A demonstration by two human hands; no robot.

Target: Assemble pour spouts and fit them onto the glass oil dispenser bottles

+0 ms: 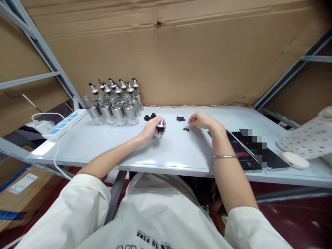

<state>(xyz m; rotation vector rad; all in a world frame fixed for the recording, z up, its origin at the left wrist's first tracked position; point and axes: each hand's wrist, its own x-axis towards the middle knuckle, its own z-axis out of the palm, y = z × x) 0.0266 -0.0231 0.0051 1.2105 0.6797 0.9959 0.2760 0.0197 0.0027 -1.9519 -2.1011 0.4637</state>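
Observation:
My left hand (151, 128) is closed around a silver pour spout (161, 126) with a black collar, held just above the table. Behind that hand lie several black rubber stoppers (150, 117), partly hidden by it. My right hand (201, 119) hovers farther right with thumb and fingertips pinched together; whatever is between them is too small to make out. Just below those fingertips sit several tiny black caps (186, 129). A little group of thin black pieces (180, 118) lies to the left of the right hand.
Several glass-and-steel bottles (118, 112) stand at the back left, the rear ones fitted with spouts. A power strip (64, 125) with a white cable lies left of them. Two dark-screened devices (245, 152) and a cream oval object (295, 160) are at right. Cardboard (181, 62) walls the back.

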